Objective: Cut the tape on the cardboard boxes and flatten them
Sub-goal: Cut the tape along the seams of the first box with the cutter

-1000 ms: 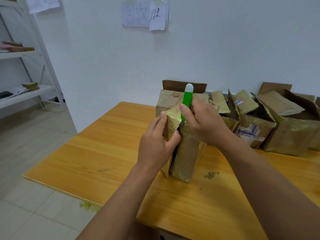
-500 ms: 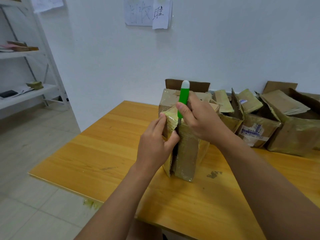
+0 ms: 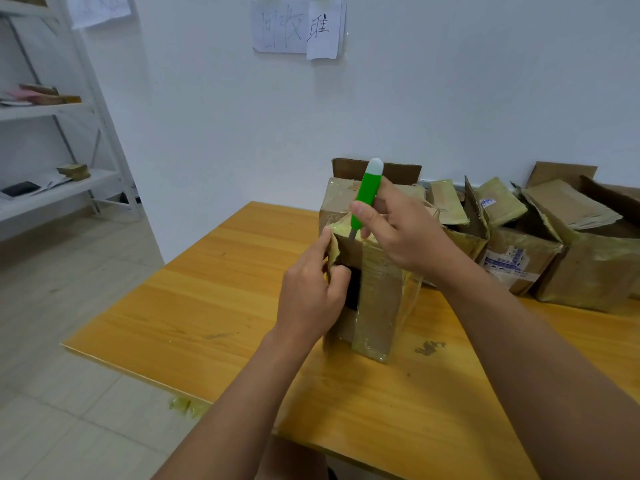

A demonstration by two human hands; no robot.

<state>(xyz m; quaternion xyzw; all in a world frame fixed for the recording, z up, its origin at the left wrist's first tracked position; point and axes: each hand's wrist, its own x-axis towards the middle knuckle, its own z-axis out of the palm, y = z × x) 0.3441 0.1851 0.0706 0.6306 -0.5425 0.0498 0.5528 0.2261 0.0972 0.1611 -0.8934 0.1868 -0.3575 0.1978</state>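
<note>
One view only here, the head camera, looking down over both arms. Small cardboard box (image 3: pixel 374 299) stands on the counter (image 3: pixel 214 306), right under the hands, wrapped in shiny yellowish tape (image 3: pixel 375 271) that runs down its near face. Left hand (image 3: pixel 311 289) pinches the torn flap edge at the box's upper left corner, fingers curled round it, with a dark gap in the box side just beside its fingertips. Right hand (image 3: pixel 398 233) is wrapped round a green-handled knife (image 3: pixel 365 199), blade pointing down into the top seam just beside the left thumb.

Box looks light and thin-walled, probably empty, so it'd likely skid or buckle if pushed hard. The tape looks slick, so bare cardboard edges seem the better grip. Best hold is probably low on the side, well clear of the blade line. More boxes (image 3: pixel 540 258) sit beyond the right hand, some already torn open.
</note>
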